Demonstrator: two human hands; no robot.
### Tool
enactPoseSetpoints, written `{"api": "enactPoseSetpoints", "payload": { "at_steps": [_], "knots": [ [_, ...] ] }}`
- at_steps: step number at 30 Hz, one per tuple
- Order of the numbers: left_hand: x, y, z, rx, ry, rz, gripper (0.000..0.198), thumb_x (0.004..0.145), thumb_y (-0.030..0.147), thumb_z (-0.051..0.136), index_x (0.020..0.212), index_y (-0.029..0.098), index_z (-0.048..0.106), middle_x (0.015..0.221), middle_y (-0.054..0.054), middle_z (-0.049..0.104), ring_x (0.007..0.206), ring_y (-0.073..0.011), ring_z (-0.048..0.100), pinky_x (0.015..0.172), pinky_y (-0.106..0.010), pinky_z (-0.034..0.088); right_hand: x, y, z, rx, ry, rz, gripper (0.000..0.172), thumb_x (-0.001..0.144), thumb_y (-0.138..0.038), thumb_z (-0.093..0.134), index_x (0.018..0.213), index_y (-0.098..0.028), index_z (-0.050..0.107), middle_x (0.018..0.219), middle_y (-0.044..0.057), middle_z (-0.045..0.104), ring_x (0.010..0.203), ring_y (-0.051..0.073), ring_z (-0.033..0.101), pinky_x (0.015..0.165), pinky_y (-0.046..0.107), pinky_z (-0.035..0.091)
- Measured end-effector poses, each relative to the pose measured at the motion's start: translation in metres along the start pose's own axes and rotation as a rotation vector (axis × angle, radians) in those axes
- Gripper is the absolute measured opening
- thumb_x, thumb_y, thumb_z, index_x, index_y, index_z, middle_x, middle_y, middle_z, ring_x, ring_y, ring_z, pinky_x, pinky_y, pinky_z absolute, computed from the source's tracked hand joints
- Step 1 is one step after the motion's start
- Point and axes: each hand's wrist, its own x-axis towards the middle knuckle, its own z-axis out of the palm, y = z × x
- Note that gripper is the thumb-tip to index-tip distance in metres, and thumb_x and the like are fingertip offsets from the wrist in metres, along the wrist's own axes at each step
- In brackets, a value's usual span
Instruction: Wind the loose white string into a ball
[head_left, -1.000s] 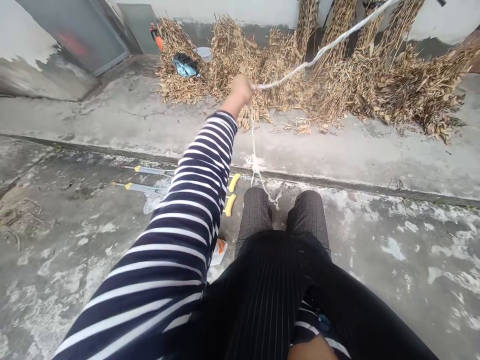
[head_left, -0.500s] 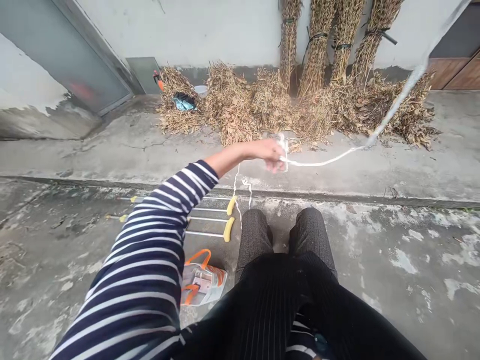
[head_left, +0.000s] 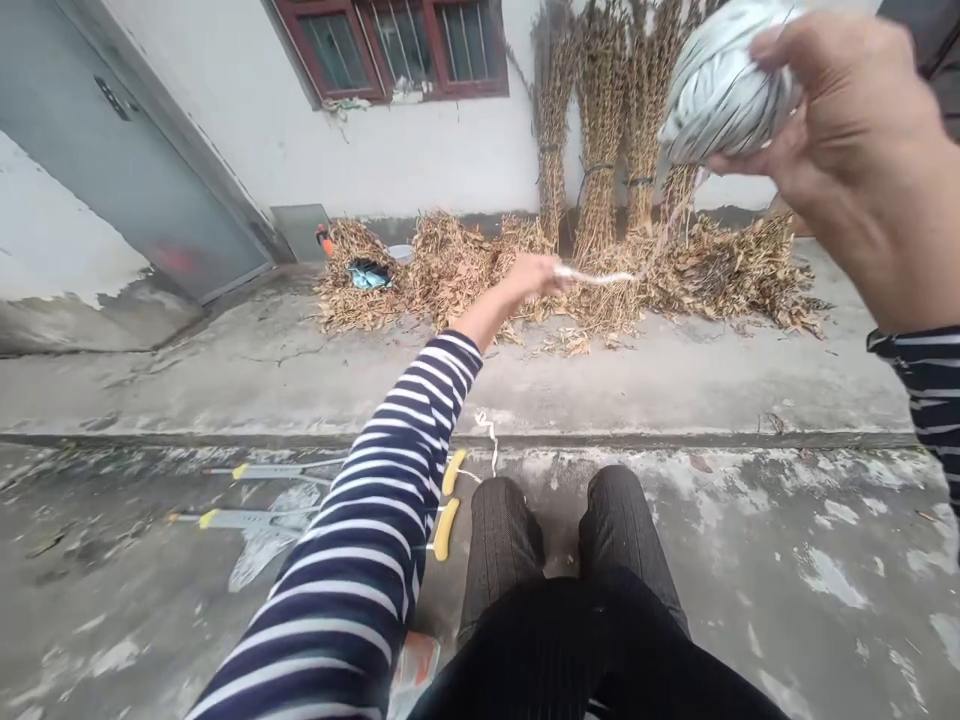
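Note:
My right hand is raised at the upper right, its fingers wrapped round a ball of white string. From the ball a strand of string runs down to my left hand, which is stretched out forward and closed on it. A loose tail of the string hangs below my left arm, near the concrete step. My legs in dark trousers are stretched out on the ground.
Dry stalk bundles lean on the white wall, with loose heaps on the concrete ledge. Long tools with yellow handles lie on the ground at my left. A grey door and a red-framed window stand behind.
My right hand with the string ball has come up into view at the upper right. My left hand has moved further forward along the strand. The view has tilted upward.

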Motion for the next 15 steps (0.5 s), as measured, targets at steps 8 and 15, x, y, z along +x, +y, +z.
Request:
{"api": "enactPoseSetpoints", "payload": {
  "at_steps": [8, 15],
  "knots": [
    [-0.111, -0.116, 0.035, 0.184, -0.753, -0.547, 0.013, 0.081, 0.011, 0.066, 0.075, 0.015, 0.077, 0.081, -0.007, 0.079, 0.075, -0.0208, 0.075, 0.085, -0.04, 0.064, -0.026, -0.005, 0.004, -0.077, -0.029, 0.123, 0.028, 0.073, -0.01, 0.078, 0.096, -0.013, 0.064, 0.127, 0.016, 0.07, 0.112, 0.033, 0.067, 0.095, 0.068, 0.06],
    [-0.175, -0.174, 0.058, 0.354, -0.529, -0.559, 0.011, 0.063, 0.013, 0.07, 0.054, 0.015, 0.065, 0.056, -0.005, 0.067, 0.066, -0.0275, 0.074, 0.071, -0.045, 0.063, -0.032, 0.003, 0.018, -0.029, -0.214, 0.28, 0.034, 0.074, -0.02, 0.079, 0.106, -0.016, 0.066, 0.131, 0.013, 0.067, 0.106, 0.028, 0.065, 0.09, 0.055, 0.061]
  ]
}}
